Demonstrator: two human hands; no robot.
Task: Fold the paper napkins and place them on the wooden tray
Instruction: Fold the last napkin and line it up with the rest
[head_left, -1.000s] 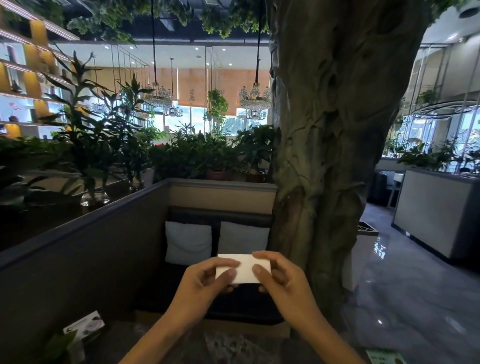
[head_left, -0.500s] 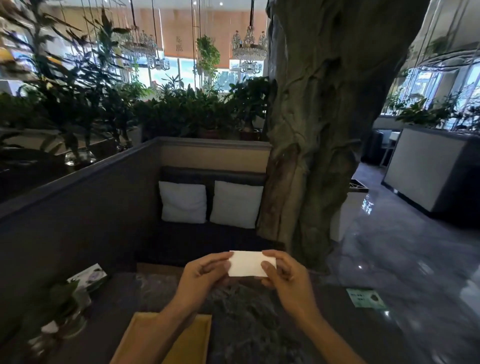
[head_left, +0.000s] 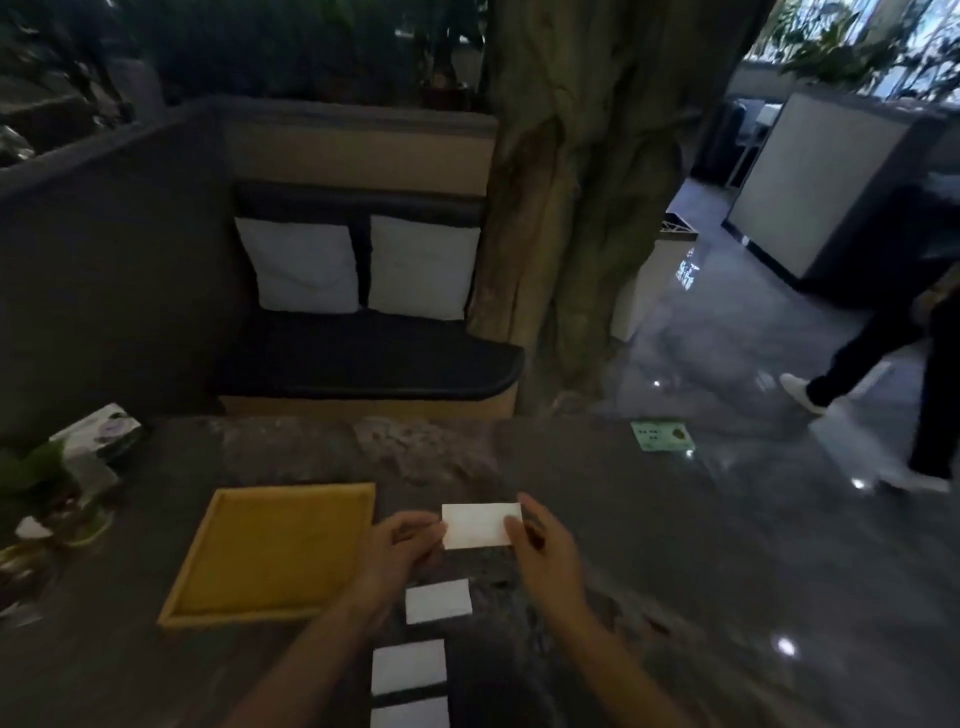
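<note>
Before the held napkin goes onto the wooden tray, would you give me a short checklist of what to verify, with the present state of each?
1. Held napkin gripped at both ends: ok, left hand and right hand each pinch an end.
2. Napkin folded: ok, it shows as a compact rectangle; crease quality cannot tell.
3. Wooden tray has room: ok, nothing lies in it.
4. Path to the tray: ok, it sits just left of the left hand with nothing between.
5. Other napkins out of the way: ok, they lie on the table nearer the person.

path to wooden tray (head_left: 208, 582): bare tabletop | near side: three folded napkins (head_left: 438, 600) | tray interior: bare
</note>
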